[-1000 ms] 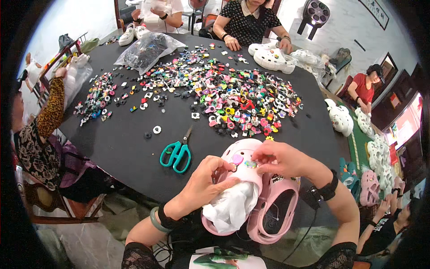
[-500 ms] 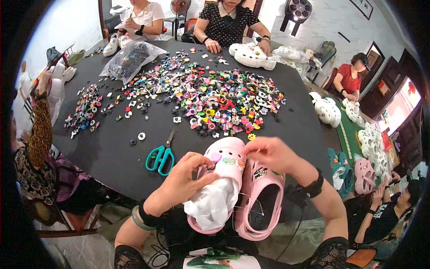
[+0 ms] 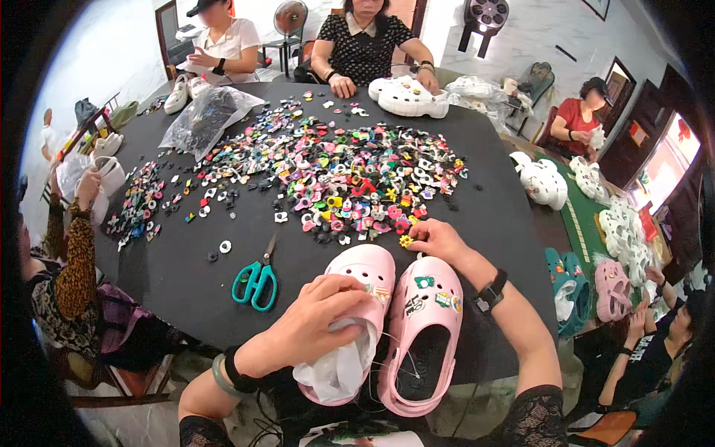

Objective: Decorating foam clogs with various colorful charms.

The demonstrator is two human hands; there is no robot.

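pink clogs (image 3: 421, 328): charm-studded, paper-stuffed | left hand (image 3: 320, 316): gripping left clog | right hand (image 3: 439, 240): pinching yellow charm (image 3: 406, 241)

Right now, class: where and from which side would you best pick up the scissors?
Probably by the teal handle loops, coming from the near edge. The scissors lie flat on the black table, loops toward the wearer, closed blades pointing away to the charm pile.
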